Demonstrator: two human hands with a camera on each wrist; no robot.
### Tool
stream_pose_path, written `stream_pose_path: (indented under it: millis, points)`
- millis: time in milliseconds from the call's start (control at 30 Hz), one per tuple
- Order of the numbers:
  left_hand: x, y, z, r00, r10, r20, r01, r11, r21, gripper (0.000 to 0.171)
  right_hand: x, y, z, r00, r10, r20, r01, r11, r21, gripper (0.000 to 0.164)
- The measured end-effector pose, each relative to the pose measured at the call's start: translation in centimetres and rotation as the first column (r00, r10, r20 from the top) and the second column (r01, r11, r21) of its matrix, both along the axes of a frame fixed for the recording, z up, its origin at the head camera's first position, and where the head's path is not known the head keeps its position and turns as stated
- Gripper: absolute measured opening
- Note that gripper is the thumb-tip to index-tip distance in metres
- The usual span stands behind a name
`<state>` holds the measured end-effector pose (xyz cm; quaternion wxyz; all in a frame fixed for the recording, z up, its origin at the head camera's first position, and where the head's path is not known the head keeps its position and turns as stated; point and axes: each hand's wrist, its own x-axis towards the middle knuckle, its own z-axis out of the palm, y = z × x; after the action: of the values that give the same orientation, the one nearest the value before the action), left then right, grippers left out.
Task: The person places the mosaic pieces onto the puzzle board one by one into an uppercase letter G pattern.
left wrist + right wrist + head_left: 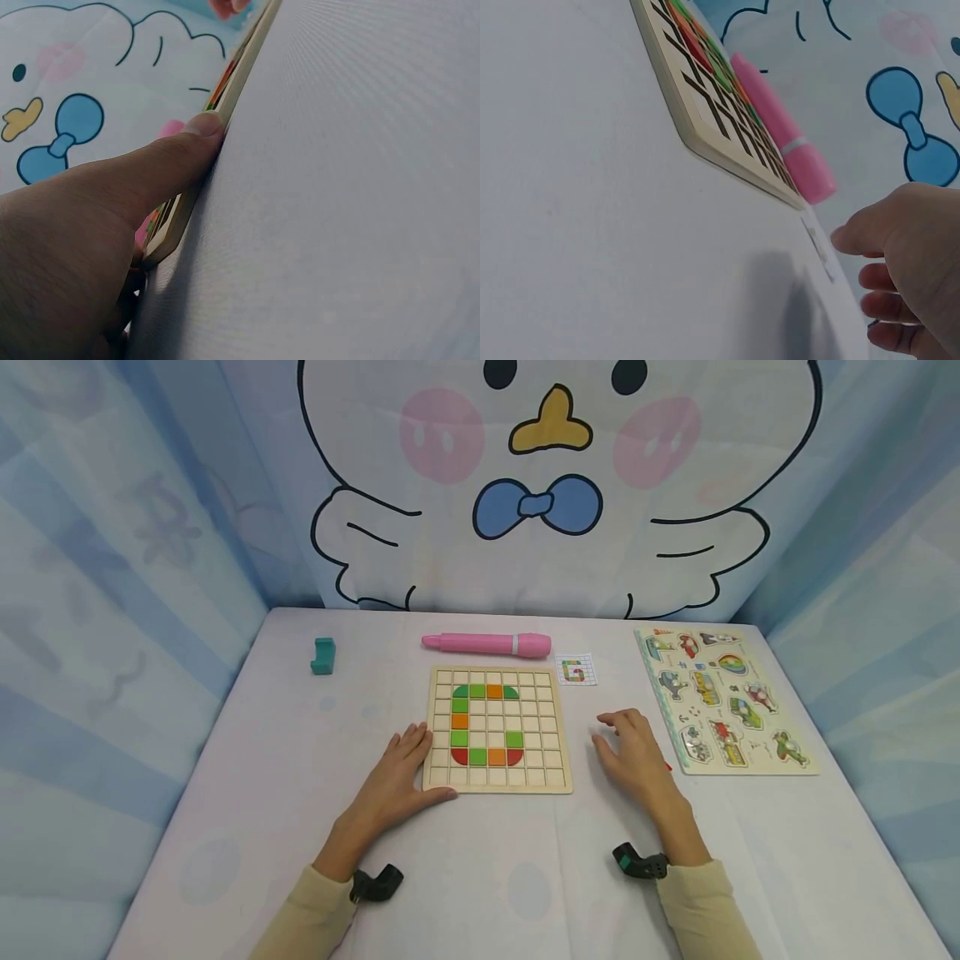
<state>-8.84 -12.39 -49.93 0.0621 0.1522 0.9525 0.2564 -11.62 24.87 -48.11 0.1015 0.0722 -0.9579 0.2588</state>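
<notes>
A square wooden grid board [543, 777] lies mid-table, with green, orange and red tiles set in some of its squares. My left hand [397, 777] rests at the board's lower left corner, fingers stretched along the left side and the thumb against the near edge. In the left wrist view, the thumb [169, 165] touches the rim. My right hand [633, 756] hovers right of the board, fingers loosely bent and holding nothing. A small red piece [668, 767] shows partly behind its wrist side. Beyond the board's far right corner lies a small pattern card [576, 670].
A pink marker-shaped stick [480, 644] lies behind the board. At the back left sits a teal block [323, 656]. A picture puzzle board [720, 702] lies at the right. A printed curtain [540, 568] hangs behind the table.
</notes>
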Motion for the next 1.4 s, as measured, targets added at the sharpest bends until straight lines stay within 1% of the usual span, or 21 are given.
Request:
stream_pose_path:
  millis: [200, 467, 800, 1100, 1200, 1400]
  points:
    - [0.0, 0.0, 0.1, 1.0, -0.003, -0.005, 0.003, 1.0, -0.012, 0.105, 0.3, 1.1, -0.3, 0.998, -0.047, 0.036, 0.047, 0.999, 0.021, 0.03]
    - [-0.1, 0.0, -0.1, 1.0, -0.005, -0.003, 0.005, 1.0, -0.016, 0.105, 0.9, 2.7, -0.3, 0.996, -0.082, 0.038, 0.081, 0.997, 0.016, 0.03]
    - [-0.1, 0.0, 0.1, 1.0, -0.006, 0.008, 0.006, 1.0, -0.004, 0.104, 1.4, 4.7, -0.5, 0.988, -0.136, 0.067, 0.134, 0.99, 0.03, 0.036]
    - [-0.2, 0.0, 0.0, 1.0, -0.005, 0.016, 0.006, 1.0, -0.013, 0.104, 1.6, 5.3, -0.2, 0.967, -0.209, 0.146, 0.2, 0.977, 0.078, 0.039]
    - [-0.2, 0.0, -0.1, 1.0, -0.008, 0.014, 0.008, 1.0, -0.011, 0.103, 1.6, 5.3, -0.2, 0.964, -0.213, 0.157, 0.201, 0.976, 0.088, 0.039]
    - [-0.1, 0.1, -0.2, 1.0, -0.006, -0.003, 0.006, 1.0, -0.007, 0.103, 1.6, 5.5, -0.1, 0.966, -0.185, 0.181, 0.172, 0.981, 0.087, 0.033]
